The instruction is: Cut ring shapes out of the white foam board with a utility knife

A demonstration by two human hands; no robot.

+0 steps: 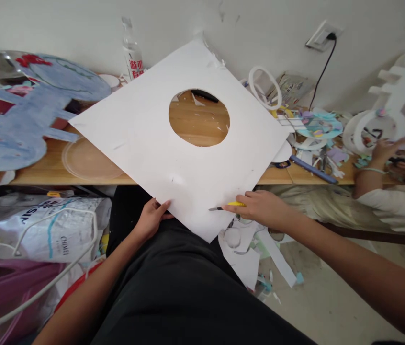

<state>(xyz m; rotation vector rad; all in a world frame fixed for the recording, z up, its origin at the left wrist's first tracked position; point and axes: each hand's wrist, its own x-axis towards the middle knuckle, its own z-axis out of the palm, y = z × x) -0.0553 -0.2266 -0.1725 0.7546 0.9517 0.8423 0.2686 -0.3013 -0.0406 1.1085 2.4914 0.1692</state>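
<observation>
A large white board point(127, 134) with a round hole cut through it lies on the wooden table, one corner jutting over the edge toward my lap. My left hand point(153, 216) grips the board's lower left edge, thumb on top and fingers underneath. In my right hand point(260, 207) is a yellow utility knife point(236, 204), its blade out and pointing left over the board near the lower right edge. Whether the blade touches the surface I cannot tell. Through the hole the table top and a dark object point(205, 95) show.
A blue-painted cutout point(26, 112) and a clear plastic lid point(87, 158) lie left. A bottle point(132, 52) stands behind. To the right are a blue bar point(313, 169), paper scraps and another person's hand point(384, 151) at a white cutout. Offcuts point(241, 258) litter the floor.
</observation>
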